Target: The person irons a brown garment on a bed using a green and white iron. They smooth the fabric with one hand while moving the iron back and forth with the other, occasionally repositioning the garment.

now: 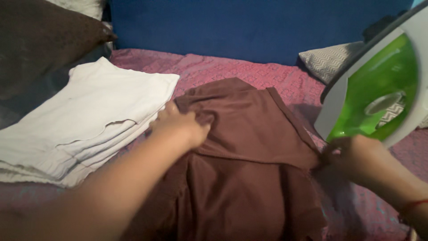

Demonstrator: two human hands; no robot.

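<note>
2 arms come in from the bottom, and both are bare. No sleeve covers them as far as the picture shows. The left hand (180,127) has no ring or watch that can be seen. The right hand (345,154) sits in shadow, so its fingers are hard to make out. Around the right wrist there is 1 thin red string (412,205), like a small bracelet. Nothing else is worn on either arm.

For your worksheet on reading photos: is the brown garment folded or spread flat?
Folded: the brown garment has its top part doubled over, with a hem edge crossing its middle.
</note>
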